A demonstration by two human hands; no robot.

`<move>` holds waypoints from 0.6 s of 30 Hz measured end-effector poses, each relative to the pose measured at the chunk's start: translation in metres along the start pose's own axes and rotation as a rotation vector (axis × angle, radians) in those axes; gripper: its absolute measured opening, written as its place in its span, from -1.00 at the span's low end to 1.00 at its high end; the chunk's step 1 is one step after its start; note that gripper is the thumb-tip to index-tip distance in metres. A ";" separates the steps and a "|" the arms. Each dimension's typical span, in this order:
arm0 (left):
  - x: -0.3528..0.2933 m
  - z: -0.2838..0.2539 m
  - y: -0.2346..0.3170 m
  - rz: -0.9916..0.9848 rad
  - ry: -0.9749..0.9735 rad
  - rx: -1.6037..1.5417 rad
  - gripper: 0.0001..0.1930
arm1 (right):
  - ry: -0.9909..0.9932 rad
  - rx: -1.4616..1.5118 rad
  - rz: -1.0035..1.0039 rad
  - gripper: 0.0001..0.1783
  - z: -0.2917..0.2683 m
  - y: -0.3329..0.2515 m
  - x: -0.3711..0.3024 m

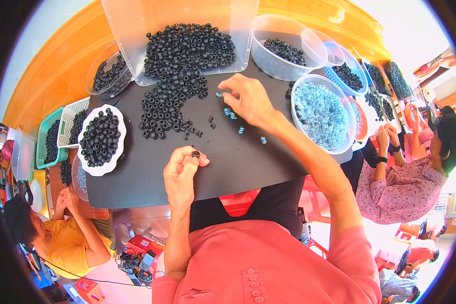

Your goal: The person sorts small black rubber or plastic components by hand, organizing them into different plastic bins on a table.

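My left hand [180, 175] is closed over the near edge of the dark table, pinching a small black ring-shaped piece [195, 153] between thumb and fingertips. Farther off to the right, my right hand [249, 99] reaches over the table with bent fingers somewhat apart. Beside its fingertips lies a small blue coil [219, 95]; I see no piece clearly held. A few more blue coils [230, 113] lie just below that hand. Loose black ring-shaped pieces [169, 104] spread over the table left of it, spilling from a tipped clear bin [243, 40].
A round clear tub of blue coils [349, 121] stands at the right, with a clear tub of black pieces [258, 50] behind. On the left are a white scalloped plate [121, 129] and a green basket [40, 147]. People [76, 248] sit at both sides.
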State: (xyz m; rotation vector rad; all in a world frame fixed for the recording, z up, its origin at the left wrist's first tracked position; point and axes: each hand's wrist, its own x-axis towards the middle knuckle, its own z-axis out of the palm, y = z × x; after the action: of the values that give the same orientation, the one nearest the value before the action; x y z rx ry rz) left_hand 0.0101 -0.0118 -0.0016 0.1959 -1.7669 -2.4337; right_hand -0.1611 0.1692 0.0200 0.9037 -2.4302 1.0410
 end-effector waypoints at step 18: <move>-0.001 0.002 0.003 0.008 -0.007 0.108 -0.84 | -0.163 0.027 -0.017 -0.85 -0.006 0.000 0.005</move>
State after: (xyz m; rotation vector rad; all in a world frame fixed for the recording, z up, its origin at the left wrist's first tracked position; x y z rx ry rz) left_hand 0.0107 -0.0101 0.0017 0.1903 -1.9003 -2.3380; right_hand -0.1649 0.1716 0.0267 1.0543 -2.5405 1.0339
